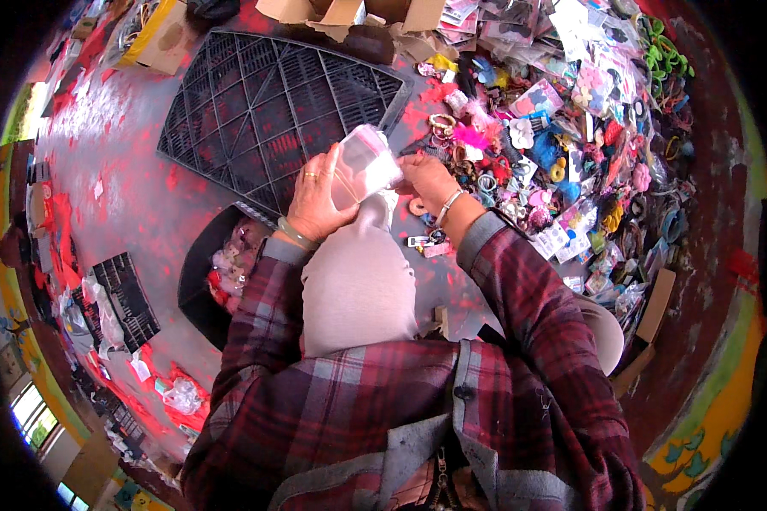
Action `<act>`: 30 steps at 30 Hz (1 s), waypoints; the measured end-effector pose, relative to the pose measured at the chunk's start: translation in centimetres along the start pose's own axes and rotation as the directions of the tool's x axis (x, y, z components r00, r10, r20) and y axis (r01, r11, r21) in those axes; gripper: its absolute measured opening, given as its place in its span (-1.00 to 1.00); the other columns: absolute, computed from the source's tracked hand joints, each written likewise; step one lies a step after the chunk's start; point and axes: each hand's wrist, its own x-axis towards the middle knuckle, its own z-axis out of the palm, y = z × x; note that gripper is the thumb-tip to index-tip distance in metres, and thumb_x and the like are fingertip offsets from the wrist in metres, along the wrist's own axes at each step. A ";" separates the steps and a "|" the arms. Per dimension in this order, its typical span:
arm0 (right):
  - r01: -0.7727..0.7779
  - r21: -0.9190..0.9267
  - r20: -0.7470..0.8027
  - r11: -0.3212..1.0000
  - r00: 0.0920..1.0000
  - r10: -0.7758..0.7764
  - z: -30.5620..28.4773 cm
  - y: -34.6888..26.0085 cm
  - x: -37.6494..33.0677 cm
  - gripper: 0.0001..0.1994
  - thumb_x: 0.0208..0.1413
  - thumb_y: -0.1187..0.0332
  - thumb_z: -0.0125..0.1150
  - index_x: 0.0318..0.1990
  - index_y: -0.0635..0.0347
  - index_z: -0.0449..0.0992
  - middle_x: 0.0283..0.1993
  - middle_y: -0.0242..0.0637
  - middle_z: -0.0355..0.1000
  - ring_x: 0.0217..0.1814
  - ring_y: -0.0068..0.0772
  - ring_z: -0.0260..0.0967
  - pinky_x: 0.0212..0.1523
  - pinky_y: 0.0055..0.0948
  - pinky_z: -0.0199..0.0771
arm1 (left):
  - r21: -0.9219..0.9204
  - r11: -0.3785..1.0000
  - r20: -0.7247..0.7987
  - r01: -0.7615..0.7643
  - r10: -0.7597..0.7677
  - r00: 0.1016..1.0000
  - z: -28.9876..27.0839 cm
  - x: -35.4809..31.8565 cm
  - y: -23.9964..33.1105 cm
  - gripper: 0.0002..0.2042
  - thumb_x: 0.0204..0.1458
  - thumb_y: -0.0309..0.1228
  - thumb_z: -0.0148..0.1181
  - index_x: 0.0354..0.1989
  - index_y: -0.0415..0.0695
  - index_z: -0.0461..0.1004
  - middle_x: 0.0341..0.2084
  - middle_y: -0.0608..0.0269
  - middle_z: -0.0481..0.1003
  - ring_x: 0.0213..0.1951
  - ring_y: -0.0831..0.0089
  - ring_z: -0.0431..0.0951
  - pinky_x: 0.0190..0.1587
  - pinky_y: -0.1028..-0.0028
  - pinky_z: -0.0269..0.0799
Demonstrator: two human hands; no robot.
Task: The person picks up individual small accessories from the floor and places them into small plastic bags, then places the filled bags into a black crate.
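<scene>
Grey floor (red-smeared) bears a black grid panel and trinket heap

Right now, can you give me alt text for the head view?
Both hands hold a small clear plastic bag over the person's knee: left hand gripping its side, right hand at its edge. A heap of colourful hair accessories lies right, a black plastic crate ahead.

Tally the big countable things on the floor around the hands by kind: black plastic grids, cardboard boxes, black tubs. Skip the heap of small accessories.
Black plastic grids: 2, a large one and a small one
Cardboard boxes: 2, one yellow-sided and one open-flapped
Black tubs: 1
Total: 5
</scene>
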 end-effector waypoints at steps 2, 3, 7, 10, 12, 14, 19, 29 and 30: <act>0.030 0.023 -0.028 0.999 0.999 -0.029 0.1 0.0 0.0 -0.86 -0.03 0.48 0.03 -0.34 0.31 0.48 -0.44 -0.26 0.46 -0.46 -0.47 0.41 -0.37 -0.54 0.41 | 0.008 1.000 0.014 0.019 -0.019 1.000 0.0 0.0 0.1 -0.10 -0.40 -0.27 0.28 0.19 -0.25 -0.06 -0.02 -0.05 0.20 0.04 0.10 0.18 0.12 0.24 0.05; 0.044 0.033 -0.042 0.998 0.998 -0.043 0.1 -0.1 -0.1 -0.88 -0.04 0.48 0.05 -0.37 0.30 0.49 -0.45 -0.27 0.45 -0.48 -0.48 0.40 -0.38 -0.55 0.40 | 0.012 1.000 0.013 0.026 -0.026 1.000 0.1 -0.1 -0.1 -0.10 -0.40 -0.27 0.28 0.19 -0.24 -0.06 -0.02 -0.05 0.19 0.05 0.10 0.18 0.12 0.25 0.05; 0.049 0.038 -0.026 0.998 0.999 -0.048 -0.4 0.0 0.2 -0.92 -0.07 0.43 0.14 -0.49 0.25 0.48 -0.51 -0.32 0.43 -0.53 -0.51 0.35 -0.43 -0.56 0.35 | 0.016 0.999 0.014 0.052 -0.052 0.999 0.6 -0.6 -0.7 -0.11 -0.39 -0.28 0.27 0.19 -0.23 -0.05 -0.02 -0.06 0.19 0.05 0.09 0.18 0.12 0.25 0.05; 0.058 0.050 -0.025 0.997 0.998 -0.057 -0.4 0.6 0.7 -0.88 -0.07 0.37 0.19 -0.54 0.20 0.46 -0.54 -0.36 0.41 -0.54 -0.54 0.31 -0.44 -0.57 0.32 | 0.002 0.999 0.038 0.050 -0.050 0.998 0.4 -0.5 -1.0 -0.12 -0.39 -0.29 0.26 0.19 -0.21 -0.05 -0.02 -0.06 0.20 0.04 0.09 0.19 0.12 0.25 0.06; 0.023 0.095 -0.018 0.995 1.000 -0.021 -0.2 0.6 0.7 -0.85 -0.07 0.34 0.21 -0.55 0.18 0.45 -0.56 -0.38 0.40 -0.54 -0.55 0.30 -0.43 -0.57 0.31 | 0.018 0.998 0.040 0.058 -0.058 0.998 0.5 -0.7 -1.5 -0.13 -0.39 -0.29 0.26 0.19 -0.20 -0.05 -0.03 -0.07 0.21 0.03 0.08 0.21 0.11 0.25 0.07; 0.008 0.121 -0.034 0.993 0.999 -0.004 0.0 0.6 0.9 -0.84 -0.06 0.32 0.21 -0.56 0.16 0.45 -0.56 -0.39 0.39 -0.54 -0.55 0.29 -0.44 -0.56 0.29 | 0.018 0.998 0.057 0.067 -0.068 0.996 0.6 -0.6 -1.8 -0.13 -0.39 -0.29 0.26 0.19 -0.19 -0.04 -0.04 -0.06 0.21 0.03 0.08 0.22 0.11 0.25 0.08; 0.037 0.062 -0.113 0.997 0.993 -0.029 0.2 0.4 1.0 -0.82 -0.05 0.29 0.20 -0.57 0.13 0.41 -0.57 -0.41 0.38 -0.55 -0.57 0.26 -0.49 -0.56 0.24 | 0.035 0.994 0.100 0.099 -0.102 0.990 0.9 -0.7 -2.8 -0.13 -0.40 -0.29 0.26 0.19 -0.16 -0.04 -0.07 -0.06 0.23 0.01 0.08 0.23 0.09 0.25 0.10; 0.048 0.089 -0.250 0.995 0.968 -0.024 -1.1 1.7 2.2 -0.86 0.01 0.32 0.12 -0.50 0.14 0.37 -0.54 -0.36 0.39 -0.49 -0.51 0.33 -0.49 -0.54 0.30 | 0.129 0.977 0.141 0.168 -0.186 0.972 1.2 -0.7 -4.6 -0.14 -0.41 -0.29 0.26 0.19 -0.07 -0.03 -0.04 -0.05 0.21 0.01 0.04 0.23 0.08 0.22 0.12; 0.040 0.125 -0.234 0.991 0.972 -0.010 -1.2 1.8 2.4 -0.87 0.01 0.34 0.11 -0.48 0.15 0.36 -0.53 -0.34 0.40 -0.47 -0.49 0.36 -0.48 -0.53 0.32 | 0.135 0.977 0.138 0.166 -0.185 0.973 1.2 -0.7 -4.6 -0.14 -0.41 -0.29 0.26 0.19 -0.06 -0.03 -0.04 -0.05 0.21 0.01 0.04 0.23 0.08 0.22 0.12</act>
